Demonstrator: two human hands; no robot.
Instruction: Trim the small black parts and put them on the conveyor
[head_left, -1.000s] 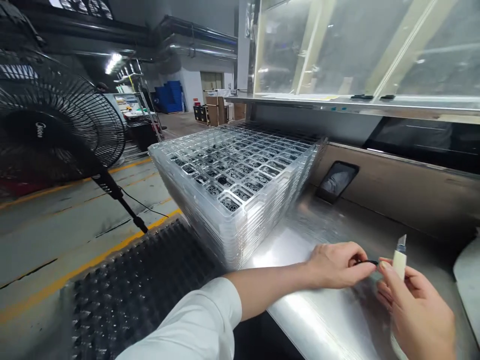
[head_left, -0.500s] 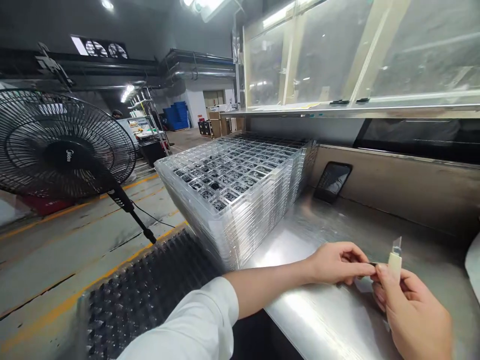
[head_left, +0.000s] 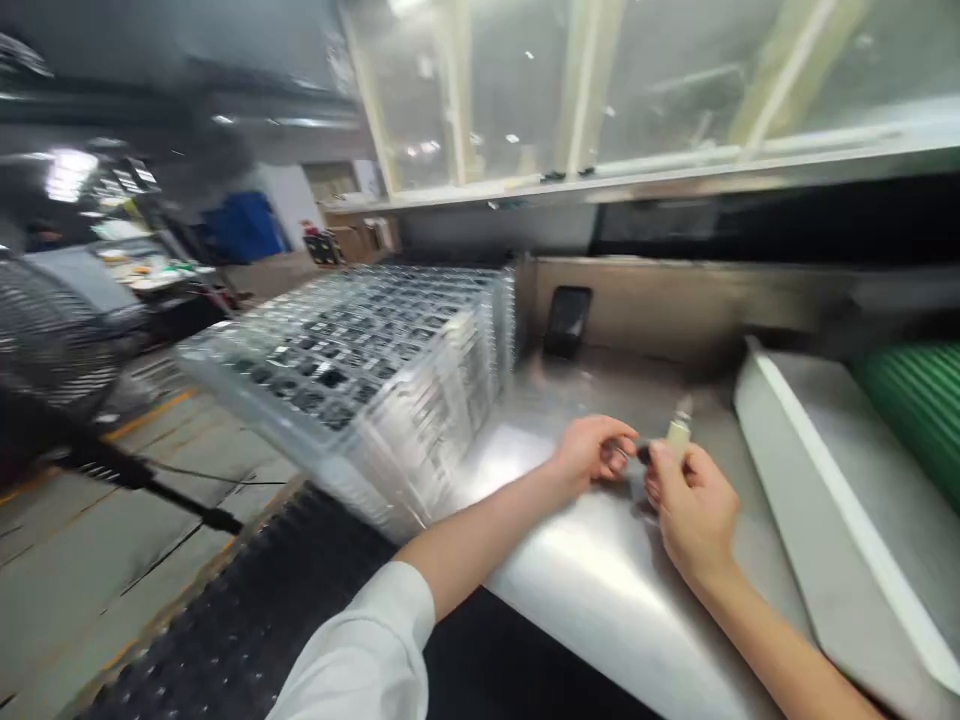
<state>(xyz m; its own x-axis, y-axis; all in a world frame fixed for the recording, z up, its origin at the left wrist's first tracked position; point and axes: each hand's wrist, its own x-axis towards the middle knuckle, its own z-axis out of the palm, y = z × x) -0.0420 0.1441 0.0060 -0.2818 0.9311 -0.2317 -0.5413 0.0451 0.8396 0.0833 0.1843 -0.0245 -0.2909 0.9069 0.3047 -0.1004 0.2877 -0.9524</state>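
Note:
My right hand (head_left: 694, 505) is closed around a utility knife (head_left: 679, 432) with a cream handle, its blade pointing up. A small dark piece (head_left: 643, 454) sits at the tip of my right thumb; blur hides its kind. Just left of it is my left hand (head_left: 596, 450), fingers half curled and apart, with nothing clearly visible in them. Both hands are above a shiny metal worktop (head_left: 600, 570). To the left stands a tall stack of clear plastic trays (head_left: 442, 390), whose top tray holds small dark parts in its compartments.
A phone (head_left: 568, 320) leans against the worktop's back wall. At right, a pale raised side rail (head_left: 832, 490) borders a green ribbed surface (head_left: 919, 400). A black tray of parts (head_left: 247, 620) lies low at left, near a standing fan (head_left: 67, 350). A shelf edge (head_left: 637, 175) runs above.
My view has swung right, bringing the rail and green surface into sight. A gap has opened between my left fingers and my right thumb. The knife stays in my right hand.

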